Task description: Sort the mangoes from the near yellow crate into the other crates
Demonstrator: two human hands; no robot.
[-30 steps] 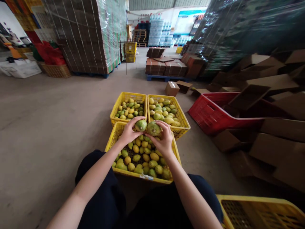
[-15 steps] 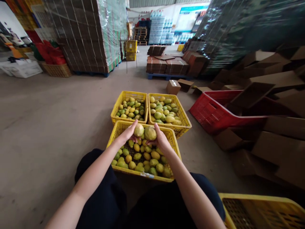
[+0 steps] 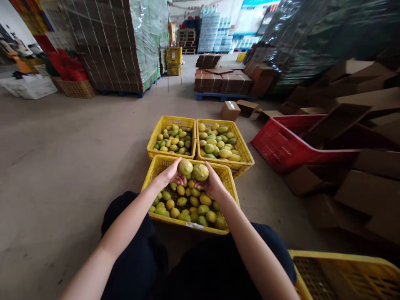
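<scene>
My left hand is closed around a rounded yellow-green fruit, its thumb on top. A second, slightly larger yellow-green fruit sits in my right hand, with the fingers curled beneath it. Both are held side by side, close together, above the near yellow crate. Loose oval green and yellow fruits lie inside that crate; the exact kind is hard to tell. Behind it stand a left yellow crate and a right yellow crate, both holding similar fruits.
To the right, a red crate stands among piled cardboard boxes. Another yellow crate is at my lower right. Farther off are a small carton, flattened cardboard on a blue pallet, and a wrapped stack.
Both hands keep their fruits and have shifted only slightly within the view. The fruits are turned a little, and the camera view has tilted slightly downward.
</scene>
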